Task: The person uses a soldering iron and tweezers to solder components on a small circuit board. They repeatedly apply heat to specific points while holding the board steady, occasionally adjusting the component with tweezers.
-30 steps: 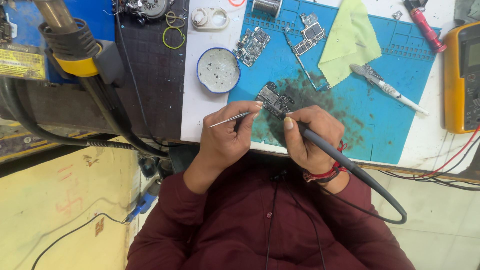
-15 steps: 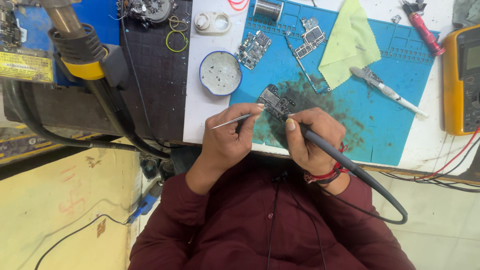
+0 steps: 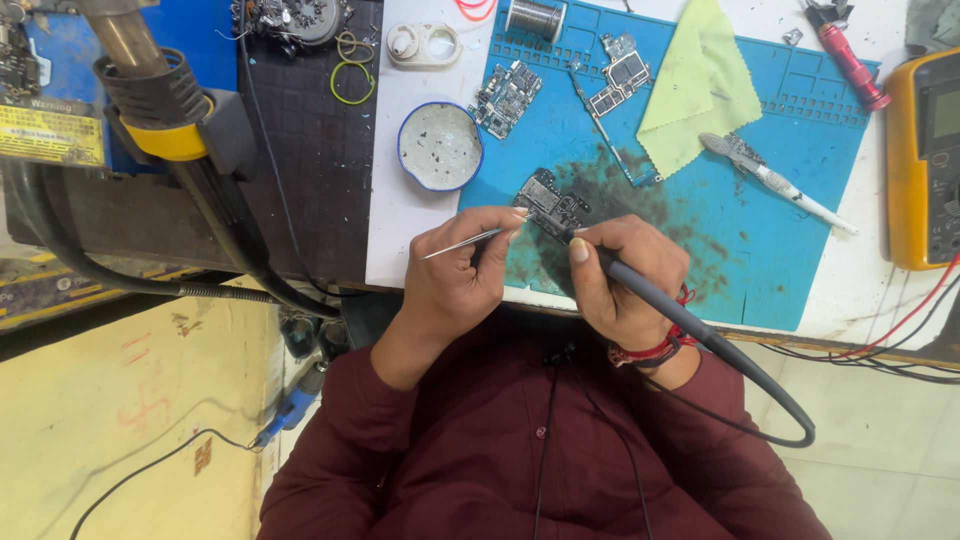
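On the blue silicone mat (image 3: 760, 250) at the near edge of the worktop (image 3: 400, 240), a small dark circuit board (image 3: 548, 205) lies flat among dark flux stains. The left hand (image 3: 455, 280) pinches thin metal tweezers (image 3: 470, 238), tips aimed at the board's near edge. The right hand (image 3: 625, 275) grips a black soldering iron (image 3: 650, 295) like a pen, tip at the board, its cable looping off the worktop toward the lap. Just left of the board sits a round blue-rimmed dish (image 3: 440, 147) holding tiny bits. More boards (image 3: 508, 92), a solder spool (image 3: 533, 18), a yellow cloth (image 3: 700, 85) and a yellow multimeter (image 3: 925, 155) lie further off. Risks, as judged: the board is unclamped, so tweezer pressure could skid it; the hot tip sits close to the left fingertips; the trailing cable could snag and jerk the iron.
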